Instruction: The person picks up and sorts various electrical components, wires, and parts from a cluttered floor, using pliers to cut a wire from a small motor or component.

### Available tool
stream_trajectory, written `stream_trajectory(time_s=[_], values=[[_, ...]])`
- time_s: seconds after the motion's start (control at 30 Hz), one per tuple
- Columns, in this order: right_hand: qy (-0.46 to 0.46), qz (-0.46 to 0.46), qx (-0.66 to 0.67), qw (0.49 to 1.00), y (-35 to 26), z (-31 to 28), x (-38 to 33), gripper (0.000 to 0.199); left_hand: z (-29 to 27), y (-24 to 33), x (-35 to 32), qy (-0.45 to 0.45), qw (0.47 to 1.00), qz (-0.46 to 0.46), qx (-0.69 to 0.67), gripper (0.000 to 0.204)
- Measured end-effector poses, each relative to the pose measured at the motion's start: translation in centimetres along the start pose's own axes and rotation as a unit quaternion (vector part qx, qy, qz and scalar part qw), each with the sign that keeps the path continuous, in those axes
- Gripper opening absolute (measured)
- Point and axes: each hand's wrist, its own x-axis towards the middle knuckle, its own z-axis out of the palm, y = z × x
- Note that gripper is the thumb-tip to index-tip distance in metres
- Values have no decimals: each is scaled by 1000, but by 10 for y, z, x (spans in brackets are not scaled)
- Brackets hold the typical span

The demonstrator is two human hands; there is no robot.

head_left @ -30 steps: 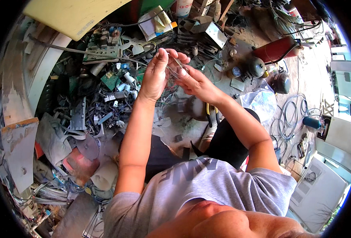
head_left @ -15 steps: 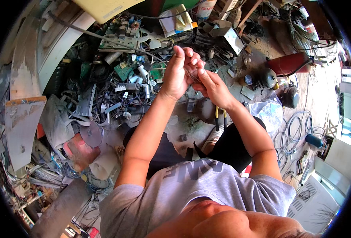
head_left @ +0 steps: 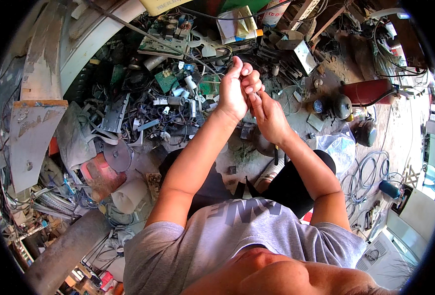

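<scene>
My left hand (head_left: pixel 238 92) is raised in front of me, fingers curled in and thumb pointing up. My right hand (head_left: pixel 272 115) meets it from the right, its thumb and forefinger pinched together against the left fingertips. Both hands are closed on what appears to be a thin wire, which is mostly hidden by the fingers at this moment. Below my right wrist the handles of yellow-and-black pliers (head_left: pixel 276 155) show in part. A dark rounded object (head_left: pixel 263 143) lies beside them on the floor, partly covered by my right hand.
A heap of circuit boards (head_left: pixel 166 81), capacitors and cables spreads ahead and left. A red cylinder (head_left: pixel 367 92) and dark round compressors (head_left: pixel 364 132) stand right, near a clear plastic bag (head_left: pixel 336 147) and coiled cable (head_left: pixel 367 169). A grey disc (head_left: pixel 117 156) lies at left.
My hands have come closer together, and the left fingers have curled in more. The thin strand seen between them before is now hidden. The whole view has shifted slightly.
</scene>
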Motion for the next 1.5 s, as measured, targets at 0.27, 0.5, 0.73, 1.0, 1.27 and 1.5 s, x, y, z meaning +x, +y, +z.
stream_trajectory(time_s=[0.27, 0.5, 0.73, 1.0, 1.27, 1.5], values=[[-15, 64, 115, 991, 16, 8, -1, 31, 0, -5, 2, 40, 995, -2, 87, 43], [4, 39, 312, 949, 9, -8, 3, 23, -1, 28, 10, 56, 985, 149, 64, 39], [-56, 94, 435, 894, -8, -9, 1, 15, 3, 34, -2, 82, 951, 220, 202, 42], [-44, -69, 230, 970, -48, -12, 20, 15, 58, 86, -87, 266, 368, 410, 791, 61], [-94, -233, 187, 950, -160, 69, 62, 13, 98, 151, -215, -121, 624, 710, 304, 83], [-110, -250, 316, 908, -246, 157, 147, 22, 114, 144, -244, -306, 644, 680, 171, 63]])
